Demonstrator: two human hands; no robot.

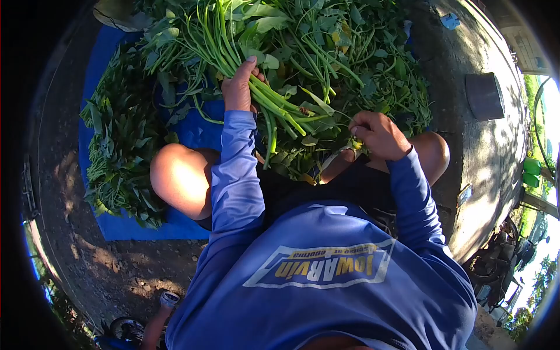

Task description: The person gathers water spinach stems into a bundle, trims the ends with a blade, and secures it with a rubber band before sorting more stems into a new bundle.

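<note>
A bunch of long green stems (274,100) with leaves at its top is gripped in my left hand (238,87), cut ends pointing down and right. My right hand (379,134) is to the right of the stem ends, thumb and fingers pinched together at a thin stem or leaf tip. Whether that piece joins the bunch I cannot tell. Behind and beneath both hands lies a large heap of loose leafy greens (373,76).
A blue sheet (125,227) lies under the greens, with stacked leafy bundles (125,134) at its left. A dark cylindrical container (484,96) stands at the right. At the lower left, another person's arm (154,324) is near a can (170,298). A motorcycle (496,256) is at the right.
</note>
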